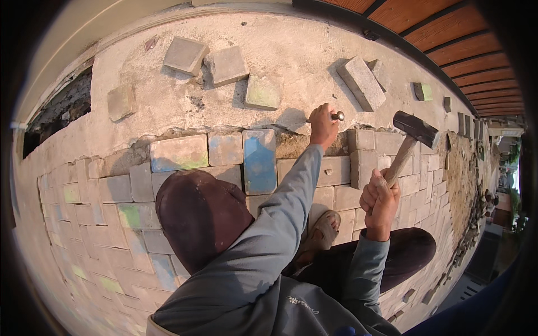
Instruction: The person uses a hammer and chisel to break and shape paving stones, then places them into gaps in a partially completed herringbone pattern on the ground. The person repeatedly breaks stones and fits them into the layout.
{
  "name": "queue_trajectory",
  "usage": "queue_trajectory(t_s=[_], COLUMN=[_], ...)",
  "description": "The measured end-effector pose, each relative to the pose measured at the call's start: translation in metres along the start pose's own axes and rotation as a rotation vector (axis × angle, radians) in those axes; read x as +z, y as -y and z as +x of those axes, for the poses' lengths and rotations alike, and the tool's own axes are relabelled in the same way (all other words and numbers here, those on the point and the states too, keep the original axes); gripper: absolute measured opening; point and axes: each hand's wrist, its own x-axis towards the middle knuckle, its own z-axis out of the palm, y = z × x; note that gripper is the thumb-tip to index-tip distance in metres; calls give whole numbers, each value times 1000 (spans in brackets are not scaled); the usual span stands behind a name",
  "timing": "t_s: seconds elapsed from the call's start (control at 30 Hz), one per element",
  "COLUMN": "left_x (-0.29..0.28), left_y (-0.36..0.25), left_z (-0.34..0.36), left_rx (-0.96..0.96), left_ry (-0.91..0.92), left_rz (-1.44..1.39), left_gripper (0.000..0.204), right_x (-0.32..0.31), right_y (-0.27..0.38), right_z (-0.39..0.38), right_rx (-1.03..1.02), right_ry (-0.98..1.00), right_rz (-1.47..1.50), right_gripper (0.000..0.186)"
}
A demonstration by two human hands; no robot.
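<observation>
My left hand (324,124) grips a round metal chisel (337,116) at the broken concrete edge, above a sandy gap (291,144) in the paving; the chisel's tip is hidden. My right hand (380,200) is wrapped round the wooden handle of a hammer (416,130), whose dark head is raised right of the chisel. Beside the gap lie a blue-stained paver (259,159), two paler pavers (179,152) to its left, and stacked grey blocks (363,168) to its right.
Loose blocks (186,55) lie on the concrete strip (140,73). A broken dark opening (59,112) is at left, wooden slats (443,33) at upper right. Laid pavers (106,252) surround my sandalled foot (325,229); a sandy strip with rubble (457,196) runs along the right.
</observation>
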Motion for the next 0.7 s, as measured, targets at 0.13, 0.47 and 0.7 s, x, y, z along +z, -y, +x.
queue_trajectory(t_s=[0.13,0.47,0.7], left_x=[-7,4,-14], left_y=[2,10,-11], left_z=[0,-9,-4], left_rx=[1,-16,-51], left_ry=[-6,-7,-108], left_rz=[35,-58,-97], left_gripper=[17,20,32], right_x=[4,16,0], right_y=[117,-83,-32], right_z=[10,22,-16], right_rx=[-704,304,367], right_ry=[-18,87,58], right_rz=[93,-158,-61], right_gripper=[30,20,22])
